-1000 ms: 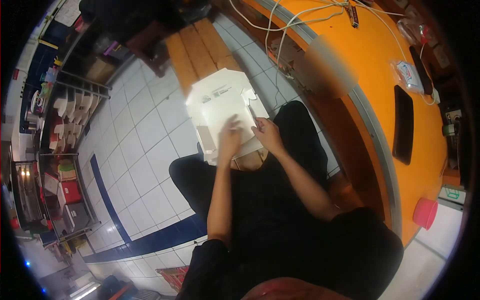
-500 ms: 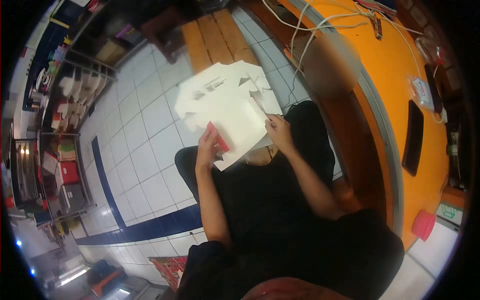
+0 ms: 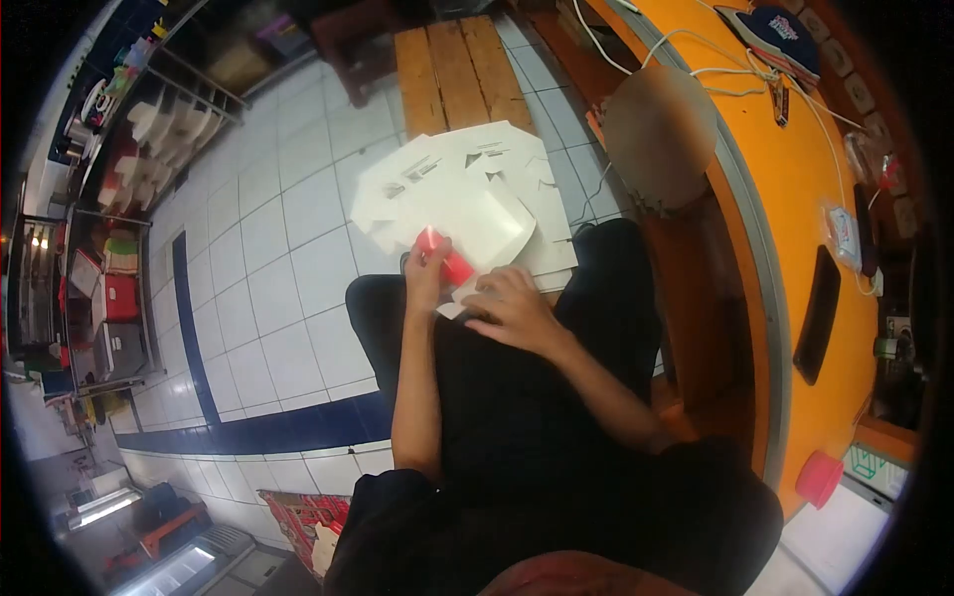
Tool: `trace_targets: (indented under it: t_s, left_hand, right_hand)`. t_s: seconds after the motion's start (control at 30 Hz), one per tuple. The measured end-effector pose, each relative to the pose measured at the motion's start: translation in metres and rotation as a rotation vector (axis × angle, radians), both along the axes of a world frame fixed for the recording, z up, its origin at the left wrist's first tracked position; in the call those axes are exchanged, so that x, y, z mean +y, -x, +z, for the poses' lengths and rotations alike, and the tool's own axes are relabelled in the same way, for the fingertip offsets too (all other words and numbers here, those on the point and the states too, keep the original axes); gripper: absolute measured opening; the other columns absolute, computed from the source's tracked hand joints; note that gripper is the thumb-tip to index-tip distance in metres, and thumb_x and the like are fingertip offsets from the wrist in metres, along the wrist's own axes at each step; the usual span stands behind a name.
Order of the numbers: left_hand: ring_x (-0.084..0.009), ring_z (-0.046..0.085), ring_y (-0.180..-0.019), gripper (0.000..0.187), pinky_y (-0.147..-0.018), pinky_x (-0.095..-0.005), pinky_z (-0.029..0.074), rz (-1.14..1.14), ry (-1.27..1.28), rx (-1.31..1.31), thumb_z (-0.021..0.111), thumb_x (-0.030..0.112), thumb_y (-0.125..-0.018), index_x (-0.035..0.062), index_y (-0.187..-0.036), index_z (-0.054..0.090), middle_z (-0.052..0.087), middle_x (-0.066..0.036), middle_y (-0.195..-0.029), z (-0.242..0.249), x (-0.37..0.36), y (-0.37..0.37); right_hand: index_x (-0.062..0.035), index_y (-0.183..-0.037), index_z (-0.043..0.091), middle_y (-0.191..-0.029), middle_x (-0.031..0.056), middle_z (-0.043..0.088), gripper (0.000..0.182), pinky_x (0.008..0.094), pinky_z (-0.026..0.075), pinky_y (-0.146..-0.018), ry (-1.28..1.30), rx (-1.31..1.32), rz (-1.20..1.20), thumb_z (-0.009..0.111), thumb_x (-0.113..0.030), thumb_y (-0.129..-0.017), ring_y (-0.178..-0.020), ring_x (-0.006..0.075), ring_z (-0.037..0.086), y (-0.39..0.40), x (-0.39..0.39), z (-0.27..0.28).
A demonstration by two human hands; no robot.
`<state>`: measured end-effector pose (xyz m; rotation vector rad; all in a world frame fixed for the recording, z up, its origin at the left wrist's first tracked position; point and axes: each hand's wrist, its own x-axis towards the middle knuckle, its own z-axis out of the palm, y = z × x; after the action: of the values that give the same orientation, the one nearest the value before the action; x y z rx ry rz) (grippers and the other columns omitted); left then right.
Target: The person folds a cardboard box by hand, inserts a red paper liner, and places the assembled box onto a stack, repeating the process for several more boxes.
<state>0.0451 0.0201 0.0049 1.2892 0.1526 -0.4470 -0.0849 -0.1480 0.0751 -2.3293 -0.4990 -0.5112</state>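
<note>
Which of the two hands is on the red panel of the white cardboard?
The left hand: its fingers are on the red panel. The right hand is by the white cardboard's near edge, off the red.

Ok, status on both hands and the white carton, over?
Left hand closed on the red panel. Right hand at the near edge, contact unclear. White carton part-folded, over the wooden bench's near end. Nothing seen blocking it.
</note>
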Motion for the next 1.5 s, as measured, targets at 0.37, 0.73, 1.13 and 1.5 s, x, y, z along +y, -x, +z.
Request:
trace_targets:
  t_s: [0.37, 0.73, 1.13, 1.5]
  left_hand:
    - [-0.0150, 0.066, -0.089, 0.042, -0.076, -0.0284, 0.055, 0.004, 0.020, -0.012, 0.074, 0.025, -0.096, 0.0001, -0.125, 0.056, 0.066, -0.007, -0.102, 0.017, -0.018, 0.018]
    - [-0.0219, 0.060, -0.106, 0.057, -0.088, -0.0391, 0.054, -0.245, 0.032, 0.012, 0.063, 0.051, -0.100, 0.0049, -0.132, 0.052, 0.061, -0.008, -0.113, -0.002, -0.011, 0.009]
    - [-0.0119, 0.062, -0.068, 0.033, -0.062, -0.0266, 0.050, 0.070, -0.315, -0.156, 0.069, 0.029, -0.099, -0.0034, -0.103, 0.074, 0.067, -0.003, -0.077, -0.005, 0.004, -0.009]
    - [-0.0169, 0.067, -0.081, 0.029, -0.074, -0.0301, 0.056, 0.062, -0.367, -0.344, 0.074, 0.021, -0.095, -0.0040, -0.109, 0.068, 0.070, -0.012, -0.093, -0.037, -0.017, 0.023]
  right_hand:
    - [-0.0045, -0.088, 0.059, -0.084, 0.0112, 0.061, 0.013, 0.0461, 0.047, -0.073, -0.360, 0.147, -0.536, 0.070, -0.010, -0.091, -0.080, 0.0336, 0.061, -0.018, 0.027, -0.030]
    - [-0.0040, -0.093, 0.059, -0.083, 0.0115, 0.062, 0.013, 0.0417, 0.052, -0.072, -0.306, 0.150, -0.425, 0.070, -0.012, -0.091, -0.080, 0.0319, 0.064, -0.020, 0.027, -0.020]
    - [-0.0034, -0.107, 0.061, -0.098, 0.0213, 0.069, 0.018, 0.0542, 0.051, -0.082, -0.310, 0.614, -0.413, 0.064, -0.012, -0.091, -0.093, 0.0430, 0.066, -0.035, 0.033, -0.059]
    - [0.0003, -0.120, 0.063, -0.100, 0.0242, 0.069, 0.029, 0.0503, 0.052, -0.085, -0.417, 0.441, -0.357, 0.061, -0.011, -0.093, -0.095, 0.0436, 0.066, -0.059, 0.032, -0.086]
